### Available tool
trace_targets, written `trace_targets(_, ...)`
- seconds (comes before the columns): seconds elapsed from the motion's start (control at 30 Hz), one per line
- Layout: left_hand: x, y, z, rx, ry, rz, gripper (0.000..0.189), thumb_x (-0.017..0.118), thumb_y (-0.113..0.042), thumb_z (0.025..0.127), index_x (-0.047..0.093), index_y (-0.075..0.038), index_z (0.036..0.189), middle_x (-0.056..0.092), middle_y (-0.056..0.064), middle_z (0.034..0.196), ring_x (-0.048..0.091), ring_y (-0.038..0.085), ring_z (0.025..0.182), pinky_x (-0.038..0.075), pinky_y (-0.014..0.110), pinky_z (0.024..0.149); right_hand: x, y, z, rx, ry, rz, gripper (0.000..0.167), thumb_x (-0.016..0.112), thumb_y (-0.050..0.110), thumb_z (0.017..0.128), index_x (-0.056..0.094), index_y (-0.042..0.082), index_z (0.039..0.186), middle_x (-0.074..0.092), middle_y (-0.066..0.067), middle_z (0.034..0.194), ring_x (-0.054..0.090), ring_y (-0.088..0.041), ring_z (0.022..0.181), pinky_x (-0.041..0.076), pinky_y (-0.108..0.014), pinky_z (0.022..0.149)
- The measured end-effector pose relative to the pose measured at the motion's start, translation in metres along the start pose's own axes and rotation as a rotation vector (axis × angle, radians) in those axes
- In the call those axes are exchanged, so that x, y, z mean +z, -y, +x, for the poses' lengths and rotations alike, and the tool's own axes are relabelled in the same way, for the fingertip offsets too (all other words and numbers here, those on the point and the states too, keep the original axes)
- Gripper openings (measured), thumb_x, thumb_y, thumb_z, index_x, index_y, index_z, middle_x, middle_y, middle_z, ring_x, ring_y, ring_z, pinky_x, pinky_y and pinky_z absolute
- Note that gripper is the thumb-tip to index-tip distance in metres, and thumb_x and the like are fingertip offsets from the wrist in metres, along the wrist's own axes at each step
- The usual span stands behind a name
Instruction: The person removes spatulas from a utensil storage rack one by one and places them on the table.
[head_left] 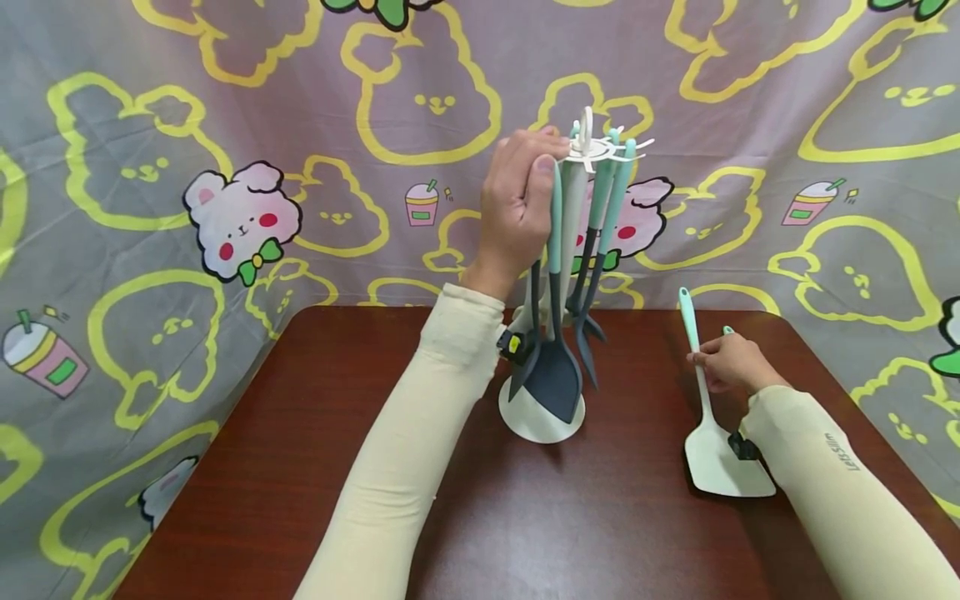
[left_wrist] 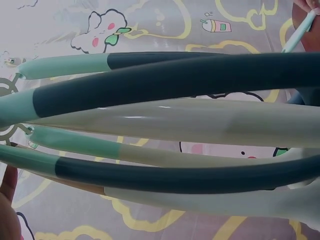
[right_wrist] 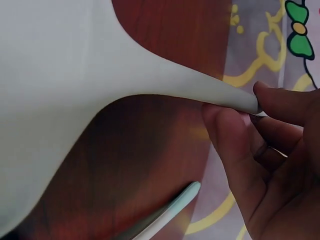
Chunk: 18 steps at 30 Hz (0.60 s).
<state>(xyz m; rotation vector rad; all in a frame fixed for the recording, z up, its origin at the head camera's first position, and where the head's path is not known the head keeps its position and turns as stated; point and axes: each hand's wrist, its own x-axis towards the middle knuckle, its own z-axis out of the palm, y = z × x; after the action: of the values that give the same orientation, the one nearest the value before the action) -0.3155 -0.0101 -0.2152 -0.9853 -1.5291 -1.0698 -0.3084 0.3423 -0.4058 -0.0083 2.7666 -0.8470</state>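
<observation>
My left hand (head_left: pixel 517 196) grips the top of a white utensil rack (head_left: pixel 543 425), fingers curled at the left edge of its hooked ring. Cooking utensils with mint handles hang around the pole; a dark turner (head_left: pixel 558 387) faces front. In the left wrist view, dark and pale shafts (left_wrist: pixel 175 75) cross close up, with part of the left hand (left_wrist: pixel 7 210) at the lower left. My right hand (head_left: pixel 731 362) pinches the shaft of a white spatula (head_left: pixel 723 462) with a mint handle end. Its broad blade points toward me, close over the table.
A second mint-handled utensil (right_wrist: pixel 172 210) lies on the table beside the spatula, mostly hidden by the right hand in the head view. The dark red wooden table (head_left: pixel 300 467) ends at a patterned cloth (head_left: pixel 337 208) hung behind and at the sides.
</observation>
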Motion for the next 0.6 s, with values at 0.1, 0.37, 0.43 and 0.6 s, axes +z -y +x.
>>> trace_targets(0.1, 0.0, 0.0, 0.001, -0.002, 0.005, -0.007, 0.028, 0.043, -0.007, 0.097, 0.068, 0.004, 0.101, 0.069, 0.019, 0.103, 0.061, 0.03, 0.115, 0.039, 0.023, 0.112, 0.001, -0.004, 0.001, 0.023, 0.035, 0.013, 0.042, 0.059, 0.019, 0.098, 0.06, -0.017, 0.119, 0.067, -0.007, 0.073, 0.065, -0.011, 0.061, 0.061, -0.033, 0.061)
trace_targets(0.37, -0.002, -0.001, 0.001, -0.015, 0.012, -0.008, 0.028, 0.042, -0.007, 0.098, 0.068, 0.005, 0.101, 0.068, 0.019, 0.104, 0.061, 0.03, 0.116, 0.038, 0.022, 0.112, 0.004, -0.017, 0.002, 0.059, 0.102, 0.017, 0.045, 0.058, 0.019, 0.097, 0.057, -0.018, 0.123, 0.064, -0.008, 0.075, 0.066, -0.012, 0.064, 0.061, -0.033, 0.063)
trace_targets(0.43, -0.002, -0.001, 0.001, -0.019, 0.009, -0.003, 0.028, 0.042, -0.007, 0.098, 0.068, 0.005, 0.101, 0.068, 0.019, 0.103, 0.061, 0.03, 0.116, 0.039, 0.022, 0.112, 0.004, -0.019, 0.003, 0.066, 0.109, 0.023, 0.044, 0.058, 0.019, 0.097, 0.058, -0.018, 0.123, 0.063, -0.008, 0.075, 0.066, -0.012, 0.065, 0.062, -0.034, 0.063)
trace_targets(0.6, -0.003, -0.001, 0.001, -0.026, 0.012, 0.004, 0.029, 0.042, -0.008, 0.098, 0.068, 0.004, 0.102, 0.068, 0.019, 0.104, 0.061, 0.029, 0.116, 0.039, 0.022, 0.111, 0.006, -0.022, 0.005, 0.106, 0.108, 0.017, 0.038, 0.059, 0.017, 0.097, 0.063, -0.016, 0.116, 0.06, -0.007, 0.075, 0.064, -0.013, 0.065, 0.061, -0.033, 0.063)
